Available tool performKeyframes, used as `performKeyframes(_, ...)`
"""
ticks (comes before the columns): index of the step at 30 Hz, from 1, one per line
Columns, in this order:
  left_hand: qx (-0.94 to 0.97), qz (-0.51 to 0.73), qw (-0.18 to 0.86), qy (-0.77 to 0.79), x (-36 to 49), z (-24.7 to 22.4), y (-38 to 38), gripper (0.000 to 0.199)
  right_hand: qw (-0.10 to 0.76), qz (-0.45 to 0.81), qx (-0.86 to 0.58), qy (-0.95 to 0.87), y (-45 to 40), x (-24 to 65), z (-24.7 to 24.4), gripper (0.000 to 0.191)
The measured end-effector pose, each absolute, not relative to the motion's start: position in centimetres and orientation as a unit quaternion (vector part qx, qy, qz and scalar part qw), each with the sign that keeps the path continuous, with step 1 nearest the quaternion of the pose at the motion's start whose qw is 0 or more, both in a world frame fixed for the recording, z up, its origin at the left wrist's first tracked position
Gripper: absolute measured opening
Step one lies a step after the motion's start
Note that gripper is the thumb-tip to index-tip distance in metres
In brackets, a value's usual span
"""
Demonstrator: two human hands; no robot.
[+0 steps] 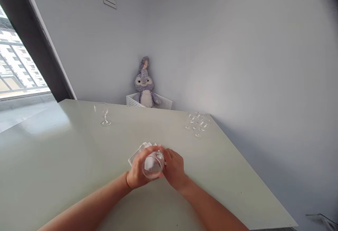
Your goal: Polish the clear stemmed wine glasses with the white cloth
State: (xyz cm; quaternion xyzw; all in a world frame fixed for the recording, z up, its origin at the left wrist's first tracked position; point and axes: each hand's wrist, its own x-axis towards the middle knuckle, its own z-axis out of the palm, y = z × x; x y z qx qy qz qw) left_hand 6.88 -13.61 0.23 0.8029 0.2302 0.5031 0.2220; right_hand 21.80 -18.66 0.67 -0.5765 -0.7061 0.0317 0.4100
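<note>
Just above the table, my left hand (139, 170) is wrapped round a clear glass (153, 166), its open rim tilted up toward me. My right hand (174, 166) is closed against the right side of the same glass, its fingertips partly hidden. Something white shows in or through the glass; I cannot tell which. Under and behind my left hand lies a white stack of what looks like folded tissue or cloth (134, 158), largely covered by that hand.
A stemmed glass (103, 113) stands at the back left of the pale table (79, 160). Three small stemmed glasses (198, 122) are grouped at the back right. Beyond the far edge, a plush rabbit (145, 87) sits in a white perforated basket (165, 103) against the wall.
</note>
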Motion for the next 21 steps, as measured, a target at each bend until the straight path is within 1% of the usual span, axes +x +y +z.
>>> performKeyframes(1,0.824,0.481,0.216,0.207,7.1,0.0,-14.0,0.073,0.403,0.032,-0.577,-0.709,-18.4,22.0,0.4,0.021)
performKeyframes(3,0.856,0.458,0.18,0.158,7.3,0.0,-14.1,0.071,0.391,0.046,-0.582,-0.712,-17.9,22.5,0.1,0.019)
performKeyframes(6,0.875,0.44,0.116,0.163,7.3,0.4,-13.1,0.076,0.381,0.069,-0.639,-0.664,-16.7,24.5,0.4,0.023)
performKeyframes(8,0.888,0.408,0.095,0.191,7.0,0.5,-12.1,0.073,0.365,0.086,-0.706,-0.6,-15.7,26.7,0.6,0.026)
performKeyframes(10,0.893,0.367,0.104,0.237,6.8,0.4,-11.3,0.063,0.353,0.118,-0.76,-0.533,-14.6,29.1,0.7,0.029)
performKeyframes(13,0.875,0.337,0.149,0.313,6.5,0.0,-10.7,0.052,0.349,0.147,-0.792,-0.478,-13.5,32.0,0.3,0.03)
performKeyframes(17,0.859,0.326,0.203,0.339,6.5,-0.2,-10.5,0.045,0.334,0.155,-0.807,-0.461,-12.5,33.8,-0.6,0.028)
performKeyframes(21,0.852,0.324,0.229,0.342,6.5,-0.3,-10.4,0.042,0.32,0.155,-0.821,-0.447,-11.2,34.8,-1.0,0.028)
